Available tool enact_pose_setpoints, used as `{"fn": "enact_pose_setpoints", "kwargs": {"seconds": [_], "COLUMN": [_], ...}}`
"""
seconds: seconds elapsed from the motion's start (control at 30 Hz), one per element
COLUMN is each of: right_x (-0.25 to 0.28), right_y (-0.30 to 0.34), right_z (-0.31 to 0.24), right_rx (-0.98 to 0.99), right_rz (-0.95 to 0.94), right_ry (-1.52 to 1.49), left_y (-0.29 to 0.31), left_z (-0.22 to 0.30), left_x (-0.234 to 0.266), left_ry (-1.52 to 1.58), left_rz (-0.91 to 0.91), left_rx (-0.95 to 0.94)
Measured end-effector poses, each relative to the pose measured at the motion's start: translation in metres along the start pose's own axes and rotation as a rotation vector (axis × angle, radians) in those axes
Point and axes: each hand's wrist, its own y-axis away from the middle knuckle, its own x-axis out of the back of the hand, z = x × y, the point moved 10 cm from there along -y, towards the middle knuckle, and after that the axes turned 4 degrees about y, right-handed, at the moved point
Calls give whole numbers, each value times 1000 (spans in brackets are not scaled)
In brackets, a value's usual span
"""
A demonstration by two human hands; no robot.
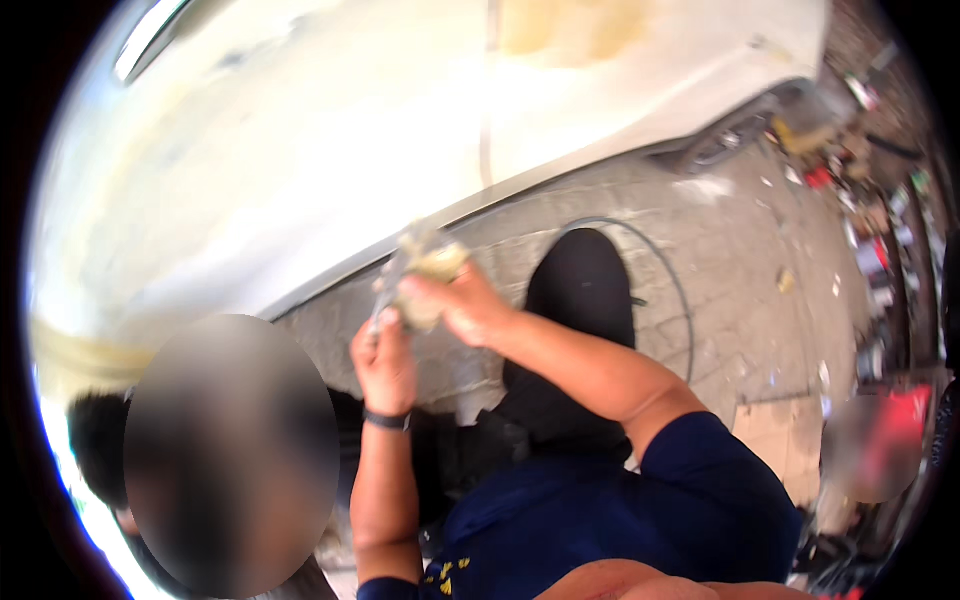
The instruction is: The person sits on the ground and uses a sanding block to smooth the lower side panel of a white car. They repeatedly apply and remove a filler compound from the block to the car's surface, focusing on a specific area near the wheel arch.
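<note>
My left hand [385,375], with a dark band on its wrist, is closed around the lower end of a thin greyish piece [384,300]; blur hides its exact kind. Close beside it, my right hand [472,308] grips a pale beige, smeared-looking piece [440,262], also too blurred to name. The two pieces meet or overlap in front of me, and I cannot tell whether they touch. Just beyond them is the lower edge of a white vehicle body panel [350,170], with a yellowish-tan patch [575,25] higher up on it.
A person [235,460], blurred out, is close on my left. My bent knee [580,285] is below the panel, with a dark hose [680,290] curving past it on the paved floor [740,330]. Cardboard [780,440] and mixed clutter [880,250] lie along the right side.
</note>
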Motion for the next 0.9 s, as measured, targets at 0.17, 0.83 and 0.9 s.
{"fn": "enact_pose_setpoints", "kwargs": {"seconds": [0.17,0.83,0.9], "right_x": [3,-13,-15], "right_y": [-2,7,6], "right_z": [9,-10,-12], "right_rx": [-45,62,124], "right_rz": [54,-118,-130], "right_ry": [77,314,325], "left_y": [-7,-12,-12], "left_z": [1,-27,-27], "left_x": [0,-1,-2], "left_ry": [200,659,732], "left_rz": [-42,-151,-176], "left_rx": [7,278,290]}}
